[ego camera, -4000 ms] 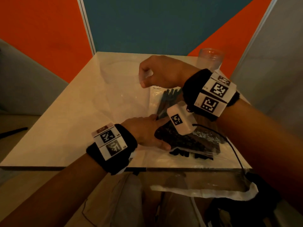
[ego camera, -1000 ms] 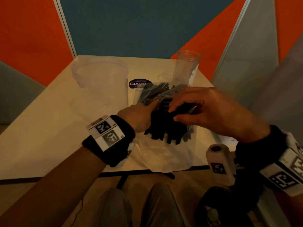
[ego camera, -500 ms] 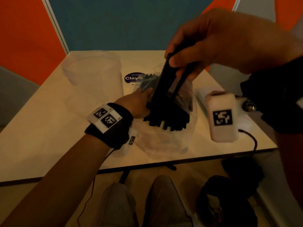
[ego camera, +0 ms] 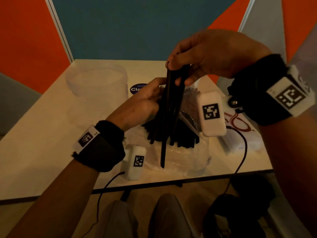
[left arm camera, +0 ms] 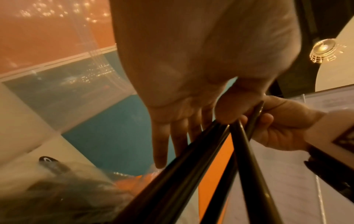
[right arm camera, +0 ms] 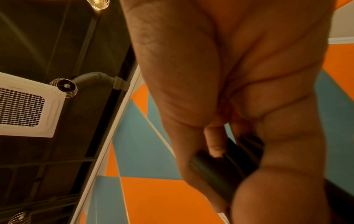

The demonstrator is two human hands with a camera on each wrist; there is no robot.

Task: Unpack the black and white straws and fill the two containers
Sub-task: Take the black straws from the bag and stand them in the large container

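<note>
My right hand (ego camera: pixel 178 73) grips the top ends of a few black straws (ego camera: pixel 171 100), held upright above the clear plastic bag (ego camera: pixel 180 162). One straw hangs lower than the others. More black straws (ego camera: pixel 187 140) lie fanned in the bag. My left hand (ego camera: pixel 154 93) rests against the bag and the lifted straws with fingers (left arm camera: pixel 162 144) straight. A wide clear container (ego camera: pixel 96 79) stands at the back left. In the right wrist view my right hand (right arm camera: pixel 220 151) is wrapped round the black straws (right arm camera: pixel 229 163). The tall clear cup is hidden behind my right hand.
A round blue sticker (ego camera: pixel 137 89) lies on the pale table (ego camera: pixel 42 143) behind my left hand. A pale flat packet (ego camera: pixel 240 143) with red print lies at the right. A black cable (ego camera: pixel 243 152) hangs over the front edge. My knees are below.
A second ago my right hand gripped the straws low in the bag; it has lifted a few upright. My left hand stays at the bag.
</note>
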